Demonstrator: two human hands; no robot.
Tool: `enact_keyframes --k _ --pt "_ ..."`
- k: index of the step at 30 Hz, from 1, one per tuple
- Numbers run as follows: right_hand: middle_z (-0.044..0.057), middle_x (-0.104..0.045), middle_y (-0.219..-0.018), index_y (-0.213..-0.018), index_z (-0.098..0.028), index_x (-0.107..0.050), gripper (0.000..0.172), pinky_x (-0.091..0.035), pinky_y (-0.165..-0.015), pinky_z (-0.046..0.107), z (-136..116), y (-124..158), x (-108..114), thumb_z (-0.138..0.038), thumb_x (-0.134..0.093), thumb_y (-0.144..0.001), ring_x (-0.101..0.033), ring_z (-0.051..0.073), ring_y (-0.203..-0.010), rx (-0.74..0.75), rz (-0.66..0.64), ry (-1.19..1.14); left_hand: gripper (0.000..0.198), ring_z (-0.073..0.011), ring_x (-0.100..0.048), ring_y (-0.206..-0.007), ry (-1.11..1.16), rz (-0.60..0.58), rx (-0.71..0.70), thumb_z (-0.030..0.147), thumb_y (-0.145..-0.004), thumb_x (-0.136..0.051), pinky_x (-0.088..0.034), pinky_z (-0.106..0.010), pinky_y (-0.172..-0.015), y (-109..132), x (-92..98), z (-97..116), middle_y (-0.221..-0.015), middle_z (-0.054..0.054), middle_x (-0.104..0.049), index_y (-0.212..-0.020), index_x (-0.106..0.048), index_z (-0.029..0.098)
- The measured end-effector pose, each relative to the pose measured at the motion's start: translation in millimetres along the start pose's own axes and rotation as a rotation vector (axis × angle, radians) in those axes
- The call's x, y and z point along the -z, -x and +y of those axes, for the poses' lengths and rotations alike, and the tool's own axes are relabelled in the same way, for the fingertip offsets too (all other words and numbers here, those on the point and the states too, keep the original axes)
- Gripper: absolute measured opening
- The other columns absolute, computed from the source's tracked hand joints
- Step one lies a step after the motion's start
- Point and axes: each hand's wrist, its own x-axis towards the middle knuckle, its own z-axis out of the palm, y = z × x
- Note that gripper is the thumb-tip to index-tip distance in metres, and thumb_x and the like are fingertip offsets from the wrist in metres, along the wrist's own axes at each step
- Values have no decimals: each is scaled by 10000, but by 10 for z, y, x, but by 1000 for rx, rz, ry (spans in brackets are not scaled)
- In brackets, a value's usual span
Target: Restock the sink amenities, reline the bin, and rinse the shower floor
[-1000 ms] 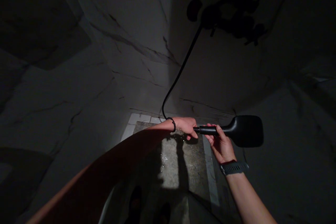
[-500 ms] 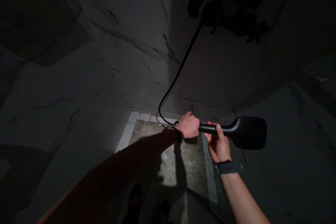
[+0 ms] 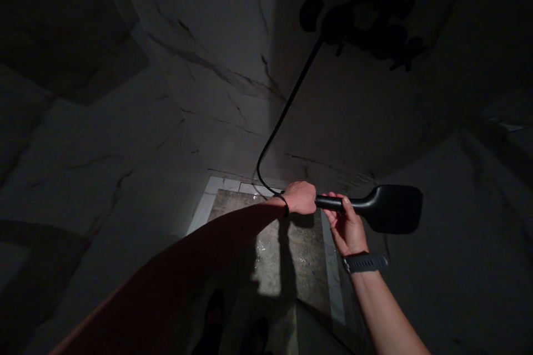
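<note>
Head view: my left hand (image 3: 300,197) and right hand (image 3: 346,226) both grip shower head (image 3: 393,209) handle; rigid, likely slippery, hose (image 3: 283,116) trailing behind left.

Your left hand (image 3: 300,197) sits at the near end of the shower handle (image 3: 333,203), your right hand (image 3: 347,227) just right of it and underneath. The shower head (image 3: 395,209) sticks out further right. The hose (image 3: 287,111) loops up behind your left hand to the wall fittings (image 3: 366,25) above. The floor (image 3: 291,249) lies below both hands.
</note>
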Motion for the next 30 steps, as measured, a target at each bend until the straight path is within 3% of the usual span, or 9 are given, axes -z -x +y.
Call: enact_keyframes --k 3,7,9,11,14,20,25,27,30 --pt "36 -734 -991 -851 -183 -721 235 -597 -839 263 75 17 -49 -338 -829 -711 -685 186 -991 0 60 -61 247 -279 -709 -823 -260 308 -126 177 -777 -552 -448 -471 -1032 36 -217 -5 -783 -194 -734 -830 -765 64" --pt "52 -736 -990 -826 -178 -725 189 -592 -867 271 118 12 -30 -317 -814 -734 -676 193 -1024 -29 105 -65 263 -271 -704 -853 -321 386 -172 143 -807 -518 -320 -503 -1149 58 -348 -67 -781 -184 -736 -828 -764 53" --pt "60 -734 -1000 -839 -169 -730 233 -598 -859 274 82 16 6 -334 -833 -710 -677 204 -1022 -41 83 -21 241 -274 -700 -866 -248 294 -156 169 -802 -555 -412 -469 -1077 62 -261 -71 -813 -183 -738 -846 -758 45" --pt "63 -734 -1005 -868 -166 -737 289 -603 -855 283 23 33 34 -360 -852 -687 -682 215 -1009 -39 23 25 230 -248 -698 -786 -76 19 -115 258 -790 -639 -530 -379 -879 63 -106 -42 -785 -153 -731 -817 -751 59" --pt "52 -736 -983 -875 -169 -738 303 -605 -862 291 -51 66 39 -357 -865 -674 -692 215 -980 -16 -51 31 203 -201 -680 -675 126 -287 -47 256 -753 -690 -519 -266 -638 68 83 44 -745 -117 -718 -801 -739 65" --pt "49 -740 -978 -869 -164 -723 252 -603 -820 245 40 92 -40 -331 -835 -716 -696 176 -956 22 46 -48 226 -288 -707 -832 -253 271 -123 179 -779 -581 -490 -444 -954 99 -167 100 -793 -193 -732 -842 -764 60" --pt "68 -745 -912 -805 -145 -727 111 -607 -781 229 140 108 -64 -255 -742 -806 -699 165 -906 -27 181 -63 266 -285 -683 -922 -323 399 -155 142 -849 -506 -386 -487 -1084 124 -427 -18 -835 -190 -734 -870 -751 41" --pt "83 -742 -911 -803 -132 -728 139 -613 -791 260 119 117 -26 -259 -773 -767 -700 189 -915 -45 174 -11 250 -282 -681 -930 -244 286 -133 188 -854 -542 -453 -446 -1009 134 -379 -48 -864 -186 -735 -880 -746 44" --pt "93 -740 -947 -835 -132 -731 274 -620 -800 299 56 124 36 -320 -849 -673 -702 225 -934 -51 82 33 275 -214 -687 -736 -2 -116 -79 367 -799 -673 -538 -312 -752 137 -192 -51 -786 -118 -736 -815 -747 103"
